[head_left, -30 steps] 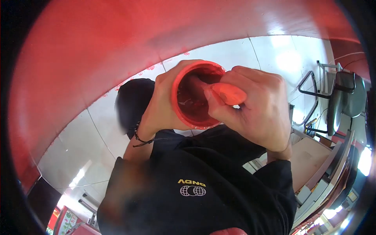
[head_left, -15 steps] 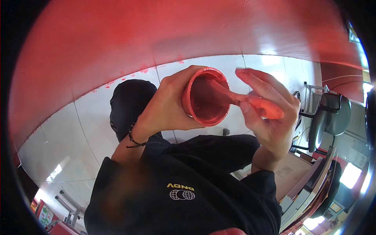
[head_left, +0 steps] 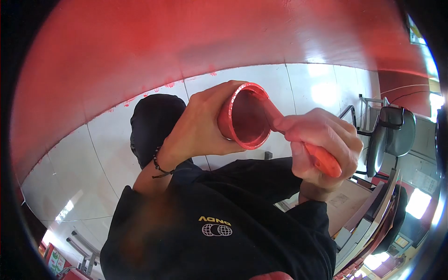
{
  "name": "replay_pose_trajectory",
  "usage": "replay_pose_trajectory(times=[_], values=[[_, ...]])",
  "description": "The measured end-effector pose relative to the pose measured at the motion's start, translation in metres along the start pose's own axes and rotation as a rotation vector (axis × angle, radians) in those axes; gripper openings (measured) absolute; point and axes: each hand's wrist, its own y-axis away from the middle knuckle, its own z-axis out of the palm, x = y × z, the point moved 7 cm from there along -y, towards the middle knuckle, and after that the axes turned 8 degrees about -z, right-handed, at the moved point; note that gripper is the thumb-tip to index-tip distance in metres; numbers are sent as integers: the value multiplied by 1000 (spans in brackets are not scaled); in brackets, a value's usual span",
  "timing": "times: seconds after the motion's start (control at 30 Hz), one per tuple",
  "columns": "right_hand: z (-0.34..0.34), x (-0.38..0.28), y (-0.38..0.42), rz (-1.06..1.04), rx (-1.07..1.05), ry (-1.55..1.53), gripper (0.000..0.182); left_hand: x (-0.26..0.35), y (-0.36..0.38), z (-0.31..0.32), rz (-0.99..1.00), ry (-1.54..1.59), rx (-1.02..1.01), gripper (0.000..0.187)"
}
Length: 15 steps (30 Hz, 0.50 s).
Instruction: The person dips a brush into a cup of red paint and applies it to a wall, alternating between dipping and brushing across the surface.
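Observation:
My left hand (head_left: 205, 119) is wrapped round a red paint-coated cup (head_left: 225, 122), which is tilted so its open mouth faces me. Its inside is smeared with red paint. The fingers of my right hand (head_left: 324, 144) close round the orange-red handle of a paintbrush (head_left: 273, 114). The brush's head reaches the right part of the cup's rim, and its bristle tip is partly hidden inside the cup. A dark beaded bracelet (head_left: 158, 165) circles my left wrist.
A glossy red wall (head_left: 186, 42) curves across the top, with red paint smears along its foot. White floor tiles (head_left: 74, 177) lie below. At the right stand a black chair (head_left: 396, 128) and stacked boards or boxes (head_left: 361, 224). Metal legs (head_left: 81, 252) show at lower left.
My right hand has tightened round the brush handle, and the handle end has swung down. The brush head has shifted from the middle of the cup to its right rim. The cup stays nearly still.

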Motion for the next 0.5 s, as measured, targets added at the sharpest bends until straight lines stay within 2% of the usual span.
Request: replay_pose_trajectory(times=[0.13, 0.33, 0.43, 0.5], values=[[-11, -4, -1, -48, 23, 41, 18, 5, 1, -2, 49, 3, 33, 73], [-20, 2, -3, -82, 145, -122, 14, 4, 2, -4, 35, 54, 28, 72], [-23, 15, 0, 108, 158, -123, 5, 7, 3, -4, 41, 44, 17, 71], [-28, 22, 4, 144, 178, -122, 7, 7, 3, -3, 36, 46, 15, 71]])
